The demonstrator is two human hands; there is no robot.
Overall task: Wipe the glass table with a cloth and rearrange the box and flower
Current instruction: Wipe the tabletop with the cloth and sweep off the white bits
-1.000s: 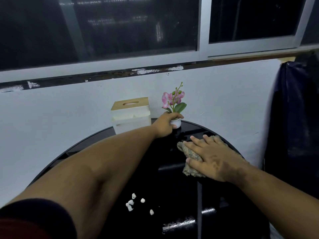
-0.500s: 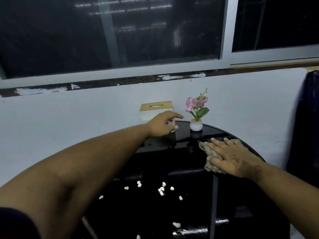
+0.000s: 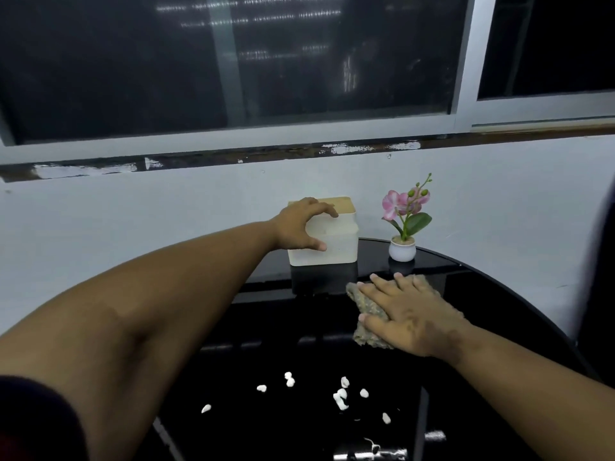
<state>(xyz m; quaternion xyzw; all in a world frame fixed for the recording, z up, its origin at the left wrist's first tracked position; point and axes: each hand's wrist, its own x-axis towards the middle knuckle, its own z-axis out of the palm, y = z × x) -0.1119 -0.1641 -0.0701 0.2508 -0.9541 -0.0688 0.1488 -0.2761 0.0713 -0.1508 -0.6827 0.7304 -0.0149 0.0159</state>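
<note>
A white box (image 3: 336, 242) with a wooden lid stands at the far edge of the round black glass table (image 3: 492, 294). My left hand (image 3: 299, 227) grips its left upper corner, fingers over the lid and thumb on the front face. To the right of the box a pink flower in a small white pot (image 3: 402, 249) stands upright. My right hand (image 3: 406, 312) lies flat on a crumpled brownish cloth (image 3: 366, 304), pressing it to the glass just in front of the pot.
Several small white crumbs (image 3: 341, 395) lie scattered on the near middle of the glass. A white wall (image 3: 133, 234) rises right behind the table under dark windows. Something dark hangs at the right edge (image 3: 599, 277).
My left hand let go of the flower pot, moved left and took hold of the box. The right hand has stayed flat on the cloth; the view shifted.
</note>
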